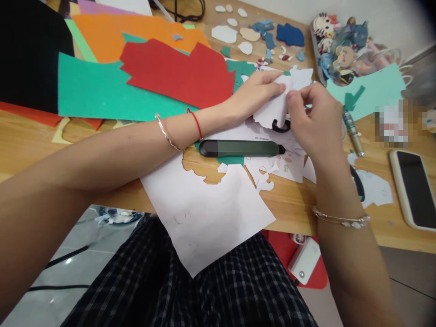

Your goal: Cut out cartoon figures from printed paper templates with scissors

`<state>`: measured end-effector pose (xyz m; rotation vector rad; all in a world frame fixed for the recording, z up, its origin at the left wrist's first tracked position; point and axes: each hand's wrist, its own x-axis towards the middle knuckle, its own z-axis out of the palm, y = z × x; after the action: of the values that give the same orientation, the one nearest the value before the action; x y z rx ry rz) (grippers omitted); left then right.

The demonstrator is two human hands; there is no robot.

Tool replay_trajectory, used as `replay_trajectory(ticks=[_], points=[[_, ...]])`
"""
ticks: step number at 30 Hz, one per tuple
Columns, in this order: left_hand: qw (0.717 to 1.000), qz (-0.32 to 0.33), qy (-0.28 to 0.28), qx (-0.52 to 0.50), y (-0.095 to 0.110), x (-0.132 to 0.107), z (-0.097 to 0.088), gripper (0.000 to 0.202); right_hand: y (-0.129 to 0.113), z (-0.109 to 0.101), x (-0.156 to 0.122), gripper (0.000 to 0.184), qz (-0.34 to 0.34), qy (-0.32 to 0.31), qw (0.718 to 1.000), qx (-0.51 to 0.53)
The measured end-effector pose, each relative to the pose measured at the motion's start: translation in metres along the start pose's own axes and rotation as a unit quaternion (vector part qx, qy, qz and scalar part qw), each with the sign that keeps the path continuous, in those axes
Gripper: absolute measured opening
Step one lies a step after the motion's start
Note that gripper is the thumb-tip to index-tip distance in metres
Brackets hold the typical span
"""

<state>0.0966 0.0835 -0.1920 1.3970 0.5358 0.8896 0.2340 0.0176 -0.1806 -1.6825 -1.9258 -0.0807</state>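
Note:
A white paper cutout [272,111] is held up over the table, its lower edge uneven. My left hand [255,93] grips it from the left, thumb across its upper part. From the right, my right hand [315,118] has thumb and fingers pinched together at the same paper's edge; the fingertips are partly hidden. A black curved piece [281,126] shows just under the cutout, by my right hand. Below both hands lies a dark green pen-shaped cutter [243,148] with a black tip. A white sheet with a ragged hole [211,213] overhangs the table's front edge.
Red [180,72], teal [88,93], orange [143,34] and black [30,54] sheets lie at the left. Small cut pieces [224,34] are spread at the back. A tray of cutout figures [354,50] stands back right, a marker [353,131] and phone [415,188] at the right.

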Motion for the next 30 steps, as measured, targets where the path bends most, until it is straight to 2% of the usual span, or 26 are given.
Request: replay_trajectory(ticks=[9,17,22,30], points=[[1.000,0.010,0.001,-0.029,-0.0038,0.0005,0.0000,0.022,0.0031,0.0028,0.0019,0.016,-0.019,-0.011,1.000,-0.004],[0.999,0.014,-0.005,-0.038,-0.0027,0.0008,-0.0003,0.021,0.0068,0.0015,0.0032,0.015,0.021,0.011,0.999,-0.043],[0.999,0.005,-0.003,-0.033,-0.0059,0.0014,-0.0011,0.018,0.0090,0.0001,0.0023,0.012,0.042,0.012,0.999,-0.014],[1.000,-0.003,0.003,-0.023,-0.0039,0.0019,-0.0009,0.018,0.0075,-0.0045,0.0013,0.010,0.033,0.032,0.999,0.002]])
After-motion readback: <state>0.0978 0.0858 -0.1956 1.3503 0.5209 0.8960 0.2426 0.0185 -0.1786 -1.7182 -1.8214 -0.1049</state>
